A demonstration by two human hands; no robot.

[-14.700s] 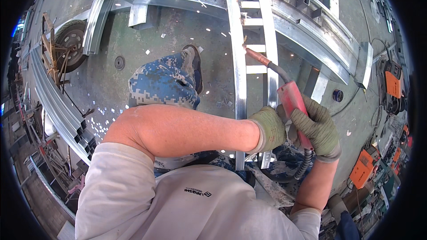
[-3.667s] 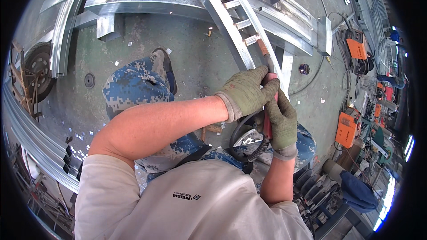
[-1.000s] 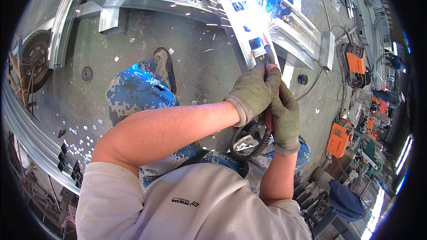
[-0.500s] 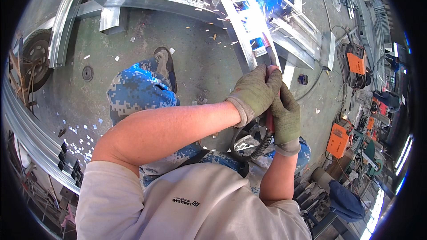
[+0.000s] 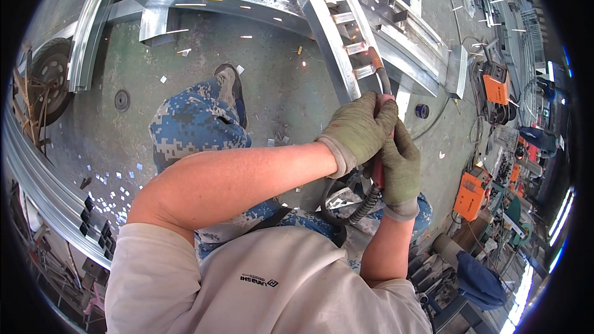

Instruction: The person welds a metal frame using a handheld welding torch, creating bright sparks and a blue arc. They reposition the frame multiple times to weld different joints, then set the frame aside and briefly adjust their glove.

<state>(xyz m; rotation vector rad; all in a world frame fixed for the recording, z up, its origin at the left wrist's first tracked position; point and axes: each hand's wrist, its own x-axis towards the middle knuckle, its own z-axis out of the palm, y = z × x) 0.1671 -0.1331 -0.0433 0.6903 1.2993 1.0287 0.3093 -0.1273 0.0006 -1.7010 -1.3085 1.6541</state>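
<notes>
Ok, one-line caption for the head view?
Both gloved hands, left hand and right hand, grip a welding torch aimed at a ladder-like steel frame.

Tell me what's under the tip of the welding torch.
The welding torch tip sits over a rung of the ladder-like steel frame. Concrete floor shows between rungs. The contact spot itself is hidden.

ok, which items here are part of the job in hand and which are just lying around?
In use:
- welding torch, held by both gloved hands: left hand, right hand
- torch hose below the hands
- ladder-like steel frame at the torch tip

Lying about:
- orange welding machines at right
- steel channels on the floor
- wheel at left
- metal scraps on the concrete
</notes>
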